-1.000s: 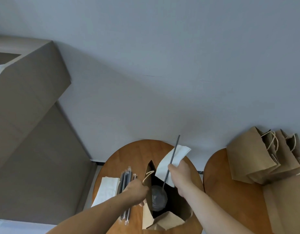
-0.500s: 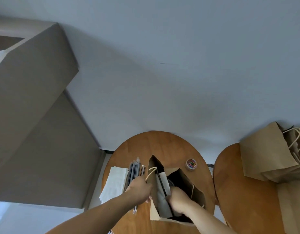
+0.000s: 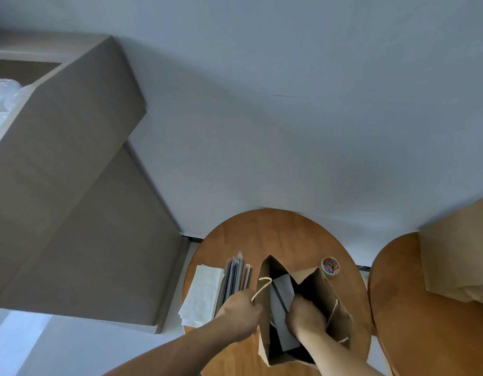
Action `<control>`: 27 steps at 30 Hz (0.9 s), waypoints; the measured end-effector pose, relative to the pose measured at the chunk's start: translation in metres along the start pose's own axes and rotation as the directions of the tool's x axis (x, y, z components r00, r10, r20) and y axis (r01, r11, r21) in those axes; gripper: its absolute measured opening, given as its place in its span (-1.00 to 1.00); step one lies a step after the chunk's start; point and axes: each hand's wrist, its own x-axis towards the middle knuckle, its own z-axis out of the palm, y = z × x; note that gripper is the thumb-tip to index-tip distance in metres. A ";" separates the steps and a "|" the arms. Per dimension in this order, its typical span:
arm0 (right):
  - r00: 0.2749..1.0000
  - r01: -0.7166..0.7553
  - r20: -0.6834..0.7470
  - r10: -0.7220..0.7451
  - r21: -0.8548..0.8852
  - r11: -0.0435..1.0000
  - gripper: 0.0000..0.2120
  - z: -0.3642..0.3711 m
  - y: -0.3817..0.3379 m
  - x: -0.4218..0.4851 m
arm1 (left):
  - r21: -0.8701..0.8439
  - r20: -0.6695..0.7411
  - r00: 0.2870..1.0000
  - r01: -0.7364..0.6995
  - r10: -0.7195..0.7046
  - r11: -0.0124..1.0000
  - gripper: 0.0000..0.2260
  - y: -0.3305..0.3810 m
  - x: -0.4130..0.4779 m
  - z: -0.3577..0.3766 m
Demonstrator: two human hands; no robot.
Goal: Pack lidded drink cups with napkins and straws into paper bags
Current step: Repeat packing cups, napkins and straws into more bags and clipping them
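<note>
An open brown paper bag (image 3: 320,297) stands on the round wooden table (image 3: 270,234). My left hand (image 3: 241,312) grips the bag's left edge by its cord handle and holds the mouth open. My right hand (image 3: 305,320) is inside the bag, holding a white napkin (image 3: 282,291) and a dark straw (image 3: 279,295) against the inner wall. The cup is hidden inside the bag. Left of the bag lie a bundle of wrapped straws (image 3: 235,275) and a stack of white napkins (image 3: 203,293).
A small tub of coloured clips (image 3: 330,265) sits just right of the bag. A second wooden table (image 3: 414,308) at the right carries more brown paper bags (image 3: 463,251). A large cardboard box (image 3: 58,164) stands at the left, against a grey wall.
My right hand went from above the bag, holding napkin and straw, down into the bag. The view shifted, so the table now sits further right. My left hand stayed on the bag's edge.
</note>
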 end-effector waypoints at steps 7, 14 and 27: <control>0.993 0.090 -0.065 -0.096 -0.097 0.991 -0.59 -0.007 -0.005 -0.001 | 0.012 0.024 0.999 -0.030 0.030 0.999 -0.86 0.011 0.005 -0.003; 0.891 0.341 -0.251 -0.378 -0.177 0.923 -0.80 -0.084 -0.016 -0.029 | 0.043 0.080 0.994 -0.076 0.073 0.996 -0.79 0.024 0.005 -0.003; 0.905 0.199 -0.422 0.056 0.537 0.820 -0.54 -0.103 0.037 -0.040 | 0.066 0.204 0.970 -0.147 0.131 0.987 -0.73 0.049 0.004 0.002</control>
